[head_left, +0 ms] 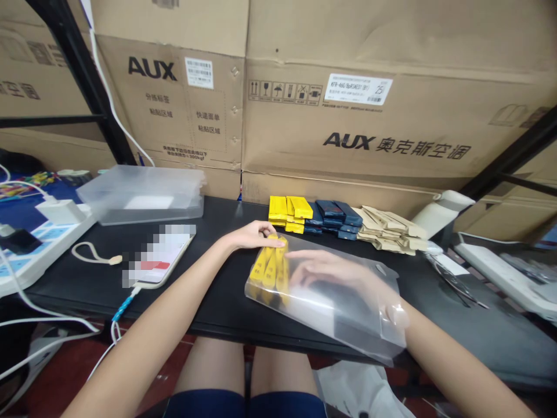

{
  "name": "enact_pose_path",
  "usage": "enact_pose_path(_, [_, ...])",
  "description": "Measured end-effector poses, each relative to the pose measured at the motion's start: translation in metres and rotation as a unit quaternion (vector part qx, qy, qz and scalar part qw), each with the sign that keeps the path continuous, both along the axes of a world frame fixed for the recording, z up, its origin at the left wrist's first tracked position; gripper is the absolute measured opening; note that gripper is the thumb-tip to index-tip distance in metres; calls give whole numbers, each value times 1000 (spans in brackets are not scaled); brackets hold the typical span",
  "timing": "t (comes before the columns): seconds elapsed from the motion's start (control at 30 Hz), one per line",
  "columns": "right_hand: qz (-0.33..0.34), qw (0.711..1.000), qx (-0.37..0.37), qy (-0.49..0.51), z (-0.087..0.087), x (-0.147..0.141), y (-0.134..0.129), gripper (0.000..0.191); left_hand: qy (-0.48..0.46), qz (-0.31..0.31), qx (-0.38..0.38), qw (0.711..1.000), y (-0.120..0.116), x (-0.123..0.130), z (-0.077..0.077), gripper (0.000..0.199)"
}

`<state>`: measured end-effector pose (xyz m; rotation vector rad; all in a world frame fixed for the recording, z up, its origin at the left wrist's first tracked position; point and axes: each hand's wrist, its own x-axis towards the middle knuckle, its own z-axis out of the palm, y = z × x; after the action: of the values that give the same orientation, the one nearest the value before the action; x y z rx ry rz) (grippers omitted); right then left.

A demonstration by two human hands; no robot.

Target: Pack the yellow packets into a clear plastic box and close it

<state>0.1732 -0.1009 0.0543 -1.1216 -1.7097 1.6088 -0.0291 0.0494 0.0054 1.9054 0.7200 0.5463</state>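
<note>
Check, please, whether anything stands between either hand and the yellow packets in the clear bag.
Nothing visible blocks the right hand: it is inside the bag, beside the packets. The left hand is at their far end, where the bag's clear wall may lie between.

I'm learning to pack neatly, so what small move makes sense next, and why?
I'd probably straighten the yellow packets with the right hand: they look slightly uneven inside the clear case, its open fingers are close by, and the left hand is already at their top.
</note>
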Motion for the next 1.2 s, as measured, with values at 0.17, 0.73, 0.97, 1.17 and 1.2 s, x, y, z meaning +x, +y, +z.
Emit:
enact_pose_path(0.17, [-16, 999, 29, -5, 3, -2, -4, 36, 19, 3, 20, 1000, 0, 0, 0, 46])
enact_pose_path(0.73, [71, 996, -33, 34, -30, 22, 32, 39, 54, 18, 63, 996, 0, -2, 0, 47])
enact_pose_path(0.97, [64, 995, -32, 64, -32, 20, 33, 37, 36, 18, 55, 998, 3, -2, -4, 46])
enact_pose_path(1.17, [-7, 997, -33, 72, -33, 15, 34, 37, 22, 19, 59, 998, 4, -2, -4, 44])
enact_pose_path(1.2, [-23, 996, -31, 78, -35, 16, 36, 36, 20, 21, 58, 998, 5, -2, -4, 44])
